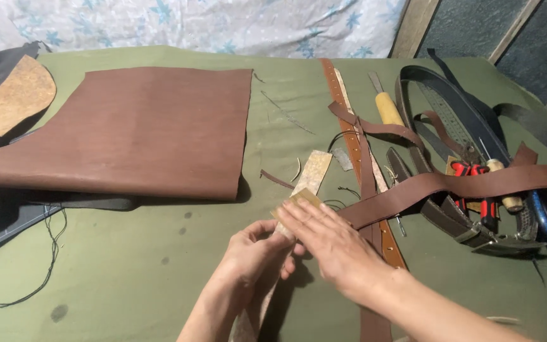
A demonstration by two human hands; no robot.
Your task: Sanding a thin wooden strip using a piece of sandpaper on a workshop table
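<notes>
Pressing flat on a pale strip (pixel 304 190), the right hand (pixel 327 244) lies with its fingers straight and close together, palm down, over the strip's middle. The left hand (pixel 257 250) curls under and around the same strip from the near side, thumb on top, fingers closed on it. The strip is long, narrow and stiff-looking, with a mottled, cork-like beige face; its far end points toward the bench's middle and its near end runs off the bench's near edge. A small tan block (pixel 294 199) peeks out at the right fingertips; whether the hand grips it I cannot tell. The bench (pixel 128 266) wears a dull green cloth with dark spots. Toward the far left edge lies a broad, smooth brown leather sheet (pixel 128 130), nearly rectangular. Near the right edge sits a tangle of brown and dark belts (pixel 463 180), some punched with holes, with red-handled pliers (pixel 476 190) and a yellow-handled tool (pixel 387 107) among them.
</notes>
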